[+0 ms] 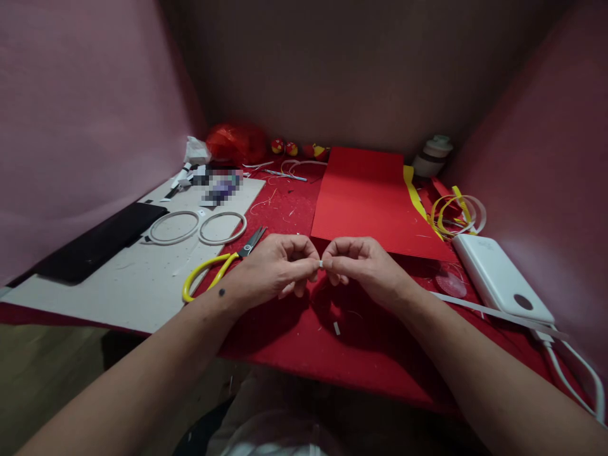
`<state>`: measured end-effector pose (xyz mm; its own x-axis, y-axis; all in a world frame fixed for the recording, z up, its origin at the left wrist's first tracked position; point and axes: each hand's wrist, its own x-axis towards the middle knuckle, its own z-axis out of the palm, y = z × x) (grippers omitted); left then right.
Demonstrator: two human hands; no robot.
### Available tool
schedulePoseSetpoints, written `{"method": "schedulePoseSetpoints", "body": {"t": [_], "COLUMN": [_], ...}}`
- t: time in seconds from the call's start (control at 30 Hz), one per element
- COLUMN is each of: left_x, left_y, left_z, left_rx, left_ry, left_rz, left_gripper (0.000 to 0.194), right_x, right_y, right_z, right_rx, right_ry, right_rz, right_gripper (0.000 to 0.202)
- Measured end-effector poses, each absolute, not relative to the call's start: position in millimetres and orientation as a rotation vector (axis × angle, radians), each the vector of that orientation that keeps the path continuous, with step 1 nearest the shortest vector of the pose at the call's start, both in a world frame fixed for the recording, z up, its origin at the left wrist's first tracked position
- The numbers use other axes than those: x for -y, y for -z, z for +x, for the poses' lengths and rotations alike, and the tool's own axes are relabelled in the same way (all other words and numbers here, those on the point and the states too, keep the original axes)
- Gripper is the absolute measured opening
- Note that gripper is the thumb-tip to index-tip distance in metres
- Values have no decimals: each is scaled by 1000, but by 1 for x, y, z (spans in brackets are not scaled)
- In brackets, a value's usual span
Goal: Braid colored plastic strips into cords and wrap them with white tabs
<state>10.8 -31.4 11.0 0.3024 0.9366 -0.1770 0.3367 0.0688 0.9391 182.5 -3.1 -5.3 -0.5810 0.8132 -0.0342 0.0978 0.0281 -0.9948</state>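
Note:
Fingertips of my left hand (289, 263) and my right hand (358, 259) meet above the red tabletop, pinching a tiny white piece (321, 264) between them. What the piece is made of is too small to tell. Both hands are closed, thumb against forefinger. Below them a small white strip (337, 328) lies on the red cloth. Yellow-handled scissors (209, 272) rest beside my left wrist, blades slightly apart and partly hidden by the hand. Beyond my right hand lies a red ribbed sheet (370, 202).
At left are a grey board (156, 297), a black flat case (99, 244) and two white rings (223, 228). A white power bank (503, 278) with a cable stands right, near coiled yellow and white strips (458, 215). A red bag (237, 142) and a bottle (433, 155) sit behind.

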Motion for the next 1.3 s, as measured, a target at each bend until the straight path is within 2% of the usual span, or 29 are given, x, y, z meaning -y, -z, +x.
{"method": "schedulePoseSetpoints", "body": {"t": [0.4,1.07,1.3], "left_x": [31,31,34], "left_y": [-11,-11,-6], "left_z": [11,8,11], "left_rx": [-1243,-1230,-1371], "left_ry": [-657,-652,-1029], "left_rz": [1470,1477,1842], "left_gripper": [10,11,9], "right_x": [2,2,0], "right_y": [8,6,8], "right_z": [181,182,181], "right_rx": [1732,1709,1645], "right_ry": [-1608,-1657,-1589], "right_rz": [-945,-934,-994], "right_gripper": [4,8,10]}}
